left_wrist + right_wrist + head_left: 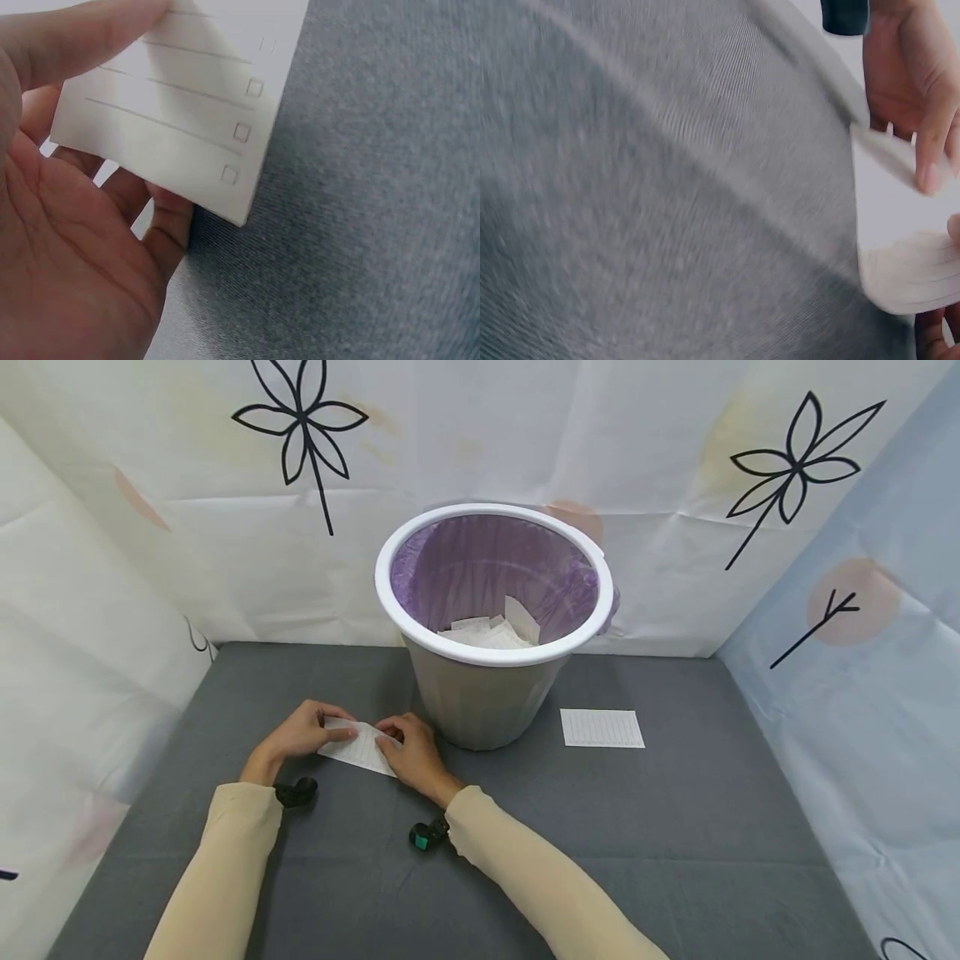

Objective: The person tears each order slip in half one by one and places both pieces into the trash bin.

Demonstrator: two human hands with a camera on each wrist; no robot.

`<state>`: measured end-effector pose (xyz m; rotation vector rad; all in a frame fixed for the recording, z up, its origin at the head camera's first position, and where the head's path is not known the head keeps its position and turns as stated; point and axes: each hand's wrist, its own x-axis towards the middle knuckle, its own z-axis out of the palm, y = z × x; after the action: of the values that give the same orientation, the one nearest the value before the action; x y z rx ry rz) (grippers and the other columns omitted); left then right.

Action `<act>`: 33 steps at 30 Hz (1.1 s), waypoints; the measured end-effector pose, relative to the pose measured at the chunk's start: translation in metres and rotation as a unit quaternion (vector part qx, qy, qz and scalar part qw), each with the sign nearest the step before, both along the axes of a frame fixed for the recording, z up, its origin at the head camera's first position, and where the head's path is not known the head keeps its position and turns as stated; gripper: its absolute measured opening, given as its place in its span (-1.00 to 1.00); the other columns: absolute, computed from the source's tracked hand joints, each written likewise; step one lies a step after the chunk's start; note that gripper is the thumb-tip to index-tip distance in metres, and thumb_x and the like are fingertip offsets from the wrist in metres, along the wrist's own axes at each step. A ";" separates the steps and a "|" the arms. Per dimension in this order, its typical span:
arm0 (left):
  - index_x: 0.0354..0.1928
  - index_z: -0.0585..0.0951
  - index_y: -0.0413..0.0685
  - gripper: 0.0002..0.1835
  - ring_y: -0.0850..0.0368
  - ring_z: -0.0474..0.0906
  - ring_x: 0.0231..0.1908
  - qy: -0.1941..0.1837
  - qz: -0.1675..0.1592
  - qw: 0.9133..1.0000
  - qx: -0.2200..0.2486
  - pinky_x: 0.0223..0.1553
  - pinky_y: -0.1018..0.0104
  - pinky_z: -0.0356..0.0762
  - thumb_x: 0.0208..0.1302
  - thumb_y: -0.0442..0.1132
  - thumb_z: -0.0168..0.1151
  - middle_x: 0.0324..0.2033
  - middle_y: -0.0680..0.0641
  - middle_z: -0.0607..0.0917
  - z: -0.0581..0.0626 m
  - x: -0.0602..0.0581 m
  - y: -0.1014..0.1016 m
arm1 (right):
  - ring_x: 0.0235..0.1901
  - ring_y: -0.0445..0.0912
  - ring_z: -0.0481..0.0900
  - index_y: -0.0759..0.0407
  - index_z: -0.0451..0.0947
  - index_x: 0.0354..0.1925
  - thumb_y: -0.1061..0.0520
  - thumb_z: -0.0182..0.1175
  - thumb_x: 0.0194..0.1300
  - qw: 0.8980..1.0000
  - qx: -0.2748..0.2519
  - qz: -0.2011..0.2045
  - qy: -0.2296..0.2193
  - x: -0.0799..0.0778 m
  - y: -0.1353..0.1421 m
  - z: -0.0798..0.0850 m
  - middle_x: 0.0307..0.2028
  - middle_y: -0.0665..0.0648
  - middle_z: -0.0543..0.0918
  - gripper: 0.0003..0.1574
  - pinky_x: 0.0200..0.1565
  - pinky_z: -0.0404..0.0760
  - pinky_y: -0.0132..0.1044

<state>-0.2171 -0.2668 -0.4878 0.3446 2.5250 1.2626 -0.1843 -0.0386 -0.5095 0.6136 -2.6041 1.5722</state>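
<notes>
A white checklist sheet (363,750) is stretched between the two hands, low over the grey tabletop and left of the bin. My left hand (306,731) pinches its left end, thumb on top and fingers beneath. At the other end, my right hand (415,755) pinches the sheet between thumb and fingers. In the left wrist view, ruled lines and small tick boxes show on the paper (180,112). The right wrist view has the sheet (892,202) bending at its lower edge, with the left hand (919,82) above it.
A waste bin (487,702) with a white rim and purple liner stands just beyond the right hand. Paper pieces (491,633) lie inside it. Another lined sheet (602,728) lies flat right of the bin. Patterned cloth (465,443) hangs behind and along both sides.
</notes>
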 end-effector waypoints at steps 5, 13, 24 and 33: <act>-0.07 0.75 -0.30 -0.72 0.21 0.34 -0.60 0.001 -0.005 1.000 0.010 -0.48 0.34 0.37 0.32 -0.21 0.41 -0.47 -0.09 0.69 0.003 0.003 0.004 | -0.21 -0.17 0.65 0.21 0.72 -0.11 0.22 0.28 0.41 0.999 -0.035 -0.013 0.006 0.006 0.003 0.010 -0.21 0.08 0.72 -0.86 -0.12 0.56 -0.43; -0.12 0.78 -0.17 -0.76 0.18 0.34 -0.54 0.014 -0.025 0.999 0.030 -0.48 0.33 0.34 0.33 -0.14 0.41 -0.43 -0.10 0.69 0.025 0.011 0.020 | -0.20 -0.15 0.70 0.15 0.74 -0.17 0.14 0.29 0.42 0.997 -0.063 -0.049 0.011 0.020 0.024 0.036 -0.23 0.07 0.78 -0.87 -0.13 0.61 -0.34; -0.25 0.80 -0.06 -0.94 0.15 0.55 -0.43 0.082 -0.088 0.988 0.097 -0.43 0.32 0.50 0.33 -0.30 0.39 -0.34 0.01 0.78 0.076 0.036 0.070 | -0.24 -0.06 0.73 0.21 0.75 -0.22 0.18 0.31 0.37 0.989 -0.133 -0.038 0.050 0.042 0.075 0.075 -0.28 0.10 0.78 -0.88 -0.22 0.64 -0.26; -0.25 0.80 -0.09 -0.95 0.11 0.61 -0.44 0.110 -0.085 0.981 0.137 -0.44 0.27 0.57 0.32 -0.32 0.38 -0.36 0.01 0.77 0.115 0.060 0.121 | -0.24 -0.06 0.68 0.32 0.72 -0.25 0.30 0.32 0.31 0.982 -0.182 -0.011 0.040 0.052 0.126 0.110 -0.29 0.18 0.75 -0.92 -0.25 0.59 -0.32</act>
<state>-0.1567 -0.1453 -0.3728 0.7834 2.4297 1.5803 -0.1324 0.0871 -0.3996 0.5996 -2.1749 1.9058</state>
